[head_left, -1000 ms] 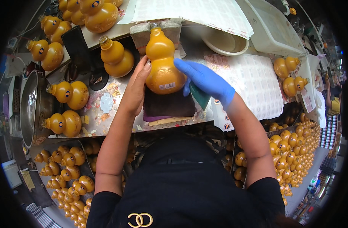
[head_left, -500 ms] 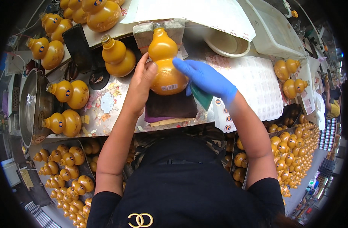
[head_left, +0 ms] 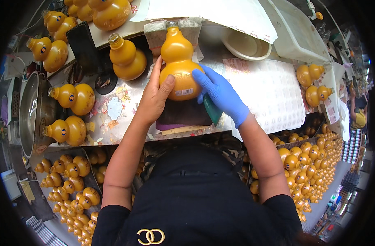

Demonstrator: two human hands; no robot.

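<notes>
A yellow gourd-shaped bottle (head_left: 177,51) lies in front of me, its clear neck pointing away on a folded cloth (head_left: 152,33). My bare left hand (head_left: 155,93) is closed round the left side of its wide lower bulb, thumb on top. On the other side, the blue-gloved right hand (head_left: 223,92) presses its thumb against the same bulb. A flat green piece, like a scraper (head_left: 212,111), sticks out below the right fingers; their grip on it is partly hidden. A small barcode label (head_left: 184,92) shows near the bottle's base. Beneath is a dark pad (head_left: 183,113).
Sheets of labels (head_left: 273,94) cover the table at right. Beyond them stand a white bowl (head_left: 247,46) and a clear bin (head_left: 298,35). More gourd bottles (head_left: 128,59) stand left, beside a phone on a stand (head_left: 84,49) and a metal basin (head_left: 36,110). Crates of bottles (head_left: 70,180) flank me below.
My right hand has shifted slightly down along the bottle's lower bulb, the green piece turning with it. The left thumb sits a little lower. The bottle stays nearly in place.
</notes>
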